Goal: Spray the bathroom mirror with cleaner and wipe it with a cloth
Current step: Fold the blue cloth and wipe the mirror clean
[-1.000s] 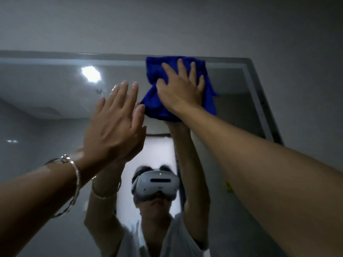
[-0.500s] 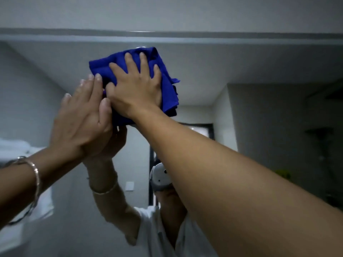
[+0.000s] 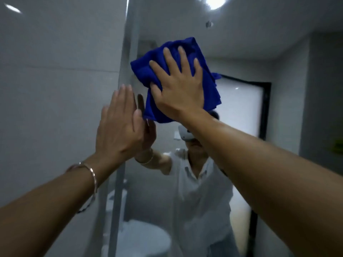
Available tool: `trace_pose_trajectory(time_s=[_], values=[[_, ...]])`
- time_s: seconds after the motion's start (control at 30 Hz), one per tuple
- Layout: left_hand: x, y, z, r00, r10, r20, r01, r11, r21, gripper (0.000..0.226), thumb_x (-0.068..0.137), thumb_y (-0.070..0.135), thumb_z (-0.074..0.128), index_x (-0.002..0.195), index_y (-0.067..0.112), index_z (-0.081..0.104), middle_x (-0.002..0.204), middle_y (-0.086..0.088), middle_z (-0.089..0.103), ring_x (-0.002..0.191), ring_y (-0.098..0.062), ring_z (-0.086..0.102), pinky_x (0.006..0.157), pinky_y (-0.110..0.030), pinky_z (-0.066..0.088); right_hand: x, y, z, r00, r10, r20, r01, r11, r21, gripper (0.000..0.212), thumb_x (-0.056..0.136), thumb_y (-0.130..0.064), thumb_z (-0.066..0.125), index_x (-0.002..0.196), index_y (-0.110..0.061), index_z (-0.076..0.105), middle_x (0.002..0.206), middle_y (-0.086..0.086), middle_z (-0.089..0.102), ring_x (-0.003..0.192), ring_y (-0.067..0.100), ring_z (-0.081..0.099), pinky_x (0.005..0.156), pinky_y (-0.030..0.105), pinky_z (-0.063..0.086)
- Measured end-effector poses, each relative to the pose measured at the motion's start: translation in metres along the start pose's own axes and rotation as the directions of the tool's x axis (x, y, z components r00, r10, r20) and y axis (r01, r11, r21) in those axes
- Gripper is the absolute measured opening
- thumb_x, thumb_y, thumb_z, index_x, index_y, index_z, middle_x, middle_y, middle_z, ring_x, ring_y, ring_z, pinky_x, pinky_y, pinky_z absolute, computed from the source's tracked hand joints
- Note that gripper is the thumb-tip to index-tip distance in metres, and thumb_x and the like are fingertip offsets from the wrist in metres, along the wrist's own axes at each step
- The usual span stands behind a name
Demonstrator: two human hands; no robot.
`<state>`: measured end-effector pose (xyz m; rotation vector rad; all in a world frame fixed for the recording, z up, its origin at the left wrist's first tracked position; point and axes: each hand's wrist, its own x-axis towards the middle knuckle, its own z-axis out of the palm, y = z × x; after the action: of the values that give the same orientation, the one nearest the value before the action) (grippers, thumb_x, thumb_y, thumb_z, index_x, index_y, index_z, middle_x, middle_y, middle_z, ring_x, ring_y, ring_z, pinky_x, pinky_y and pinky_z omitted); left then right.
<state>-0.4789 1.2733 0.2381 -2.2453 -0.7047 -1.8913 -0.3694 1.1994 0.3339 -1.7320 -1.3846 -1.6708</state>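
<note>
Cloth on mirror — upper centre of frame
Right hand fingers spread flat, pressing blue cloth onto mirror; left hand flat, fingers straight, at mirror's left edge.

The scene is dim and cool grey, with soft, slightly smeared detail throughout. The brightest source is a round white ceiling lamp, reflected at the top of the frameless wall mirror and blown out to featureless glare. A softer glow comes from the frosted white door panel in the reflection. A small bright streak glints on the glossy grey wall tile at upper left. The folded deep-blue cloth is the only saturated colour. The thin silver bracelet catches a highlight. Wide-angle distortion swells the bare right forearm and bare left forearm towards the lower corners.
</note>
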Motion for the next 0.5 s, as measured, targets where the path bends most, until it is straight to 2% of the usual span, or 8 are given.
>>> trace_pose_trajectory(time_s=[0.17,0.27,0.33,0.4,0.5], values=[[-0.101,-0.025,0.007,0.981,-0.099,0.168,0.096,0.995,0.021,0.064,0.092,0.039,0.013,0.149,0.014,-0.001,0.158,-0.009,0.002,0.145,-0.021,0.003,0.116,-0.048,0.012,-0.119,-0.064,0.035,0.978,-0.188,0.086,0.184,0.982,0.054,0.056,0.088,-0.049,0.041,0.140,-0.029,0.043,0.153,0.005,0.032,0.141,0.033,0.023,0.111,0.053,0.008],[-0.165,-0.032,0.003,0.948,-0.171,0.267,0.150,0.984,0.097,0.064,0.091,0.035,0.018,0.149,0.010,0.009,0.153,-0.015,0.015,0.141,-0.031,0.017,0.111,-0.054,0.025,-0.186,-0.084,0.050,0.960,-0.236,0.150,0.227,0.971,0.072,0.058,0.087,-0.048,0.047,0.141,-0.027,0.043,0.153,0.006,0.032,0.140,0.032,0.022,0.112,0.052,0.009],[-0.200,-0.031,-0.002,0.929,-0.184,0.321,0.130,0.974,0.183,0.061,0.091,0.032,0.022,0.146,0.006,0.019,0.147,-0.017,0.022,0.137,-0.036,0.024,0.107,-0.054,0.031,-0.225,-0.092,0.054,0.931,-0.304,0.200,0.291,0.952,0.095,0.057,0.089,-0.048,0.041,0.142,-0.026,0.042,0.153,0.006,0.031,0.140,0.030,0.020,0.112,0.052,0.008],[-0.222,-0.025,-0.002,0.899,-0.220,0.380,0.147,0.966,0.212,0.060,0.092,0.034,0.021,0.146,0.007,0.021,0.151,-0.016,0.018,0.141,-0.032,0.017,0.112,-0.051,0.025,-0.257,-0.098,0.053,0.902,-0.346,0.259,0.313,0.936,0.162,0.058,0.091,-0.048,0.033,0.144,-0.025,0.038,0.155,0.006,0.027,0.142,0.029,0.017,0.114,0.051,0.007],[-0.236,-0.007,0.003,0.840,-0.331,0.431,0.282,0.943,0.176,0.066,0.090,0.042,0.010,0.150,0.013,0.006,0.158,-0.007,0.003,0.145,-0.019,0.003,0.117,-0.038,0.010,-0.268,-0.095,0.045,0.889,-0.355,0.287,0.289,0.924,0.250,0.057,0.092,-0.045,0.029,0.145,-0.025,0.038,0.154,0.005,0.029,0.143,0.027,0.021,0.115,0.048,0.007]])
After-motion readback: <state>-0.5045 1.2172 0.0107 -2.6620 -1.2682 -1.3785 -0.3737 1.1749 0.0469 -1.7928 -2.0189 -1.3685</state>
